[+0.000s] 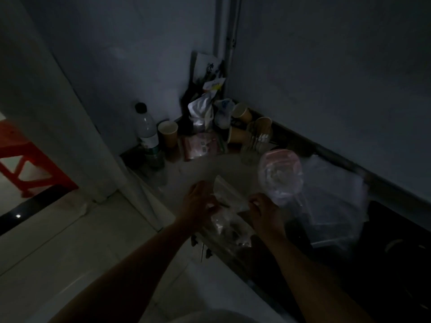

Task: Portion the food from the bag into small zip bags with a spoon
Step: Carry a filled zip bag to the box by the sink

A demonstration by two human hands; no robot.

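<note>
Both hands pinch sm. zip bag (dim light).

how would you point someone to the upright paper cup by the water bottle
Look to the back corner of the counter where the two walls meet and clutter is piled. At the left end of that pile stands a clear water bottle with a dark cap. The paper cup is immediately to its right, upright and open-mouthed, whereas the other cups lie tipped further right.

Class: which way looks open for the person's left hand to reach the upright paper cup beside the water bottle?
Probably yes, straight ahead: the counter between the left hand and the paper cup looks bare. But that hand is pinching the small zip bag and must release first.
</note>
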